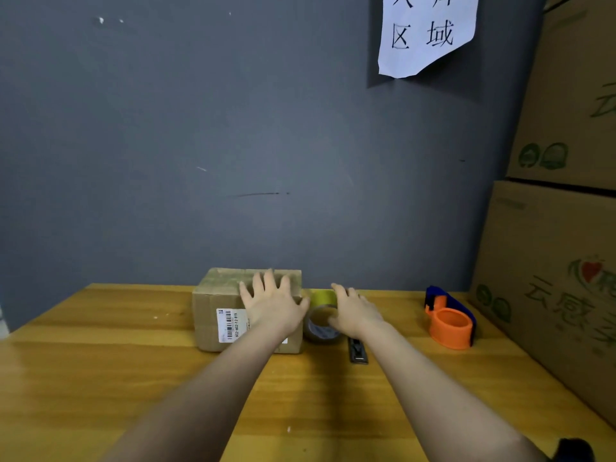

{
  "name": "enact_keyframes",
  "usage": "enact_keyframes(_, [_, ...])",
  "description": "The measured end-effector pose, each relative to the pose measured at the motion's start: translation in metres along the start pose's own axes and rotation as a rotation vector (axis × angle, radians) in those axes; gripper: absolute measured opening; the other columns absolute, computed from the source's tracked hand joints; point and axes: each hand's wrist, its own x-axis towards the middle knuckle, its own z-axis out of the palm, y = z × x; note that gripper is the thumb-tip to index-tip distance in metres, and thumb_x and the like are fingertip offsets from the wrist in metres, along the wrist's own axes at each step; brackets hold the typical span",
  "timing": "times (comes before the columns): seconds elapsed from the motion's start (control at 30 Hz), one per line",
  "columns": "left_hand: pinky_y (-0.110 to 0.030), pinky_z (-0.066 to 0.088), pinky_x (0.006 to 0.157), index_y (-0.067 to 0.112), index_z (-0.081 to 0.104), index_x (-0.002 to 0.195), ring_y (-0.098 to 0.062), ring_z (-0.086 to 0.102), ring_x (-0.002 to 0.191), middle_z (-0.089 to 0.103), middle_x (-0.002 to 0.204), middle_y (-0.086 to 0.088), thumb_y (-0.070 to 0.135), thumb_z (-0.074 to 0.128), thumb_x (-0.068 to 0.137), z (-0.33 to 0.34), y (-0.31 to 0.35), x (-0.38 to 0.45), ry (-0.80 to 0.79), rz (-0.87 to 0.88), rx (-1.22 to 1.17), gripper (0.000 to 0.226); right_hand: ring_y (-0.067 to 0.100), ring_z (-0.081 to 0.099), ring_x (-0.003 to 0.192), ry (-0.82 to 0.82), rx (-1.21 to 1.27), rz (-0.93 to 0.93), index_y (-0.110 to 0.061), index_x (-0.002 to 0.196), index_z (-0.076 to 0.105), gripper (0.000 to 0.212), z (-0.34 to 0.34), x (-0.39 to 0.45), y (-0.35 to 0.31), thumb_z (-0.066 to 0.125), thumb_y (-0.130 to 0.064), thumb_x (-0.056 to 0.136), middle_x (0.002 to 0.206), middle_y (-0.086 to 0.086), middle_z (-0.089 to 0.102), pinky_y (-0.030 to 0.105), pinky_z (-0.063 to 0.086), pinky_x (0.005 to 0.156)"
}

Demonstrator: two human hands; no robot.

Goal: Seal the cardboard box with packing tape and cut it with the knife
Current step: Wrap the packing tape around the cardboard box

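Observation:
A small brown cardboard box (216, 305) with a white barcode label stands on the wooden table against the grey wall. My left hand (271, 300) lies flat on its top with fingers spread. Just right of the box is a roll of yellowish packing tape (320, 323). My right hand (355, 311) rests on the roll, with the thumb at its inner hole and the fingers over its far side. A dark utility knife (357, 351) lies on the table under my right forearm, partly hidden.
An orange and blue tape dispenser (450, 320) sits at the right. Large printed cartons (560, 261) are stacked along the table's right side. A paper sign (428, 31) hangs on the wall. The wooden table (116, 361) stretches toward me.

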Motion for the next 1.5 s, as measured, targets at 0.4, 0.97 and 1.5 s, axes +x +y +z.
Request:
enact_keyframes(0.4, [-0.042, 0.022, 0.110, 0.038, 0.040, 0.137, -0.020, 0.027, 0.139, 0.038, 0.148, 0.012, 0.043, 0.047, 0.083, -0.010, -0.028, -0.011, 0.005, 0.159, -0.139, 0.054, 0.025, 0.050, 0.118, 0.130, 0.113, -0.039, -0.020, 0.128, 0.046, 0.057, 0.004, -0.036, 0.006, 0.061, -0.042, 0.078, 0.134, 0.002, 0.044, 0.038, 0.045, 0.090])
enact_keyframes(0.97, [-0.021, 0.033, 0.100, 0.013, 0.062, 0.119, -0.009, 0.049, 0.120, 0.059, 0.127, 0.002, 0.020, 0.041, 0.098, -0.019, -0.042, -0.015, -0.261, 0.247, -0.894, 0.030, 0.026, 0.065, 0.092, 0.004, 1.035, -0.005, -0.033, 0.098, 0.041, 0.028, 0.062, -0.126, -0.024, 0.065, -0.035, 0.083, 0.106, 0.004, 0.065, 0.036, 0.049, 0.069])
enact_keyframes(1.5, [-0.026, 0.032, 0.110, 0.017, 0.069, 0.104, -0.013, 0.051, 0.124, 0.062, 0.127, -0.004, 0.003, 0.047, 0.093, -0.004, -0.036, -0.005, -0.223, 0.258, -1.014, 0.028, -0.003, 0.053, 0.072, -0.052, 1.077, -0.192, -0.019, 0.101, 0.059, 0.011, 0.071, -0.145, -0.034, 0.056, -0.025, 0.093, 0.085, -0.012, 0.062, 0.011, 0.040, 0.062])
